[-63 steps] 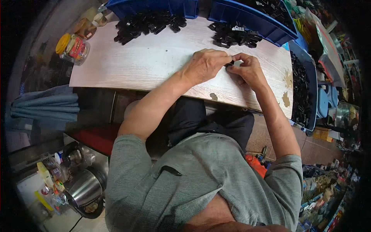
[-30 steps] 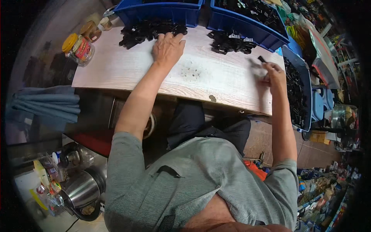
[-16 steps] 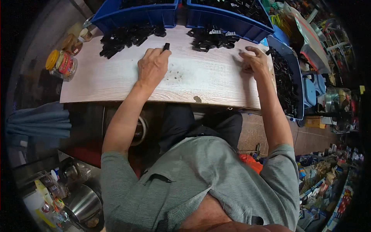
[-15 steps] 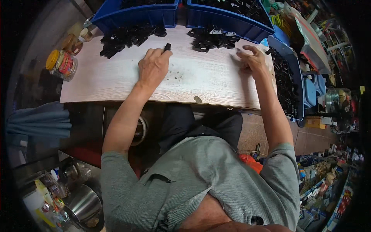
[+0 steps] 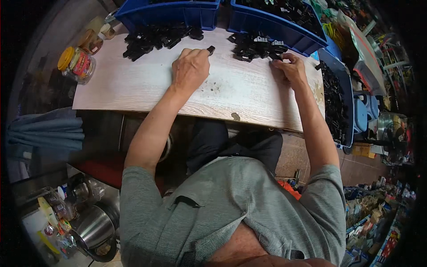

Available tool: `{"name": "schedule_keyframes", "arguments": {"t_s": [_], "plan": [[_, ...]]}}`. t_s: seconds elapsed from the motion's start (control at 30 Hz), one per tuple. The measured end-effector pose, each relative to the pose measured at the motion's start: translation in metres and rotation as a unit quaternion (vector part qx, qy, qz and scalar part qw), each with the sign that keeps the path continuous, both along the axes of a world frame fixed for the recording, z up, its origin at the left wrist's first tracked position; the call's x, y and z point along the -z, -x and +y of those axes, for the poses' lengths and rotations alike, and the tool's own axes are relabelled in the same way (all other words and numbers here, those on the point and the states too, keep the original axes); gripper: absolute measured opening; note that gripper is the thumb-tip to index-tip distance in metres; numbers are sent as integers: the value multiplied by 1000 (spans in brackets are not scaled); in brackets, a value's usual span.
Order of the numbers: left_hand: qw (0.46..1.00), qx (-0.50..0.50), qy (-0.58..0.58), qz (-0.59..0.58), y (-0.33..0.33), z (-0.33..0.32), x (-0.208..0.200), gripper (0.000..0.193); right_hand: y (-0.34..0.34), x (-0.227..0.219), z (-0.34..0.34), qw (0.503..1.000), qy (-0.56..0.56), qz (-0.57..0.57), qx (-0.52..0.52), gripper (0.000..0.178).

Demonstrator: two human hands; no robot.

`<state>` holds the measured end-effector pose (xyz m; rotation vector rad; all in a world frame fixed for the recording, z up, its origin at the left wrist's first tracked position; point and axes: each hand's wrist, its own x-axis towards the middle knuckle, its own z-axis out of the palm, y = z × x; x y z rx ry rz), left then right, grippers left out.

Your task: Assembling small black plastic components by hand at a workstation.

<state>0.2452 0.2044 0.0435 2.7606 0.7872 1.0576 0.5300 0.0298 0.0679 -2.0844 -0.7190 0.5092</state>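
My left hand [image 5: 191, 69] is closed over the middle of the table, pinching a small black plastic part [image 5: 211, 50] that sticks out past the thumb and forefinger. At the right heap of black plastic parts [image 5: 251, 46], my right hand [image 5: 292, 71] has its thumb and forefinger closed on a black part [image 5: 276, 57] at the heap's near right edge. Its other fingers are curled underneath and partly hidden. Beyond my left hand lies another heap of black parts [image 5: 153, 40], untouched by either hand.
Two blue bins, one at back left [image 5: 173, 17] and one at back right [image 5: 278, 29], line the white wood-grain table [image 5: 133, 89]. A third blue bin [image 5: 350, 95] of black parts stands along the right side. A yellow-lidded jar [image 5: 76, 64] sits at the left edge.
My right hand has moved in to the right heap, and its thumb and forefinger have closed on a part. My left hand keeps its part. The whole view has shifted slightly.
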Motion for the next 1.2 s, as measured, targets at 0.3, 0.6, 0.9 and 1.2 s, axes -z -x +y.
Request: {"name": "schedule_keyframes", "arguments": {"t_s": [0.3, 0.6, 0.9, 1.2], "plan": [[997, 40, 62, -26, -9, -15, 0, 16, 40, -21, -38, 988, -9, 147, -40, 27], [964, 234, 109, -68, -52, -77, -6, 24, 72, -12, -27, 978, 14, 164, -132, 25], [953, 283, 82, -75, -63, -70, -3, 25, 73, -6, -27, 988, -21, 91, -121, 28], [943, 315, 85, -69, -62, -64, -2, 26, 72, -9, -30, 984, 17, 116, -132, 30]]}}
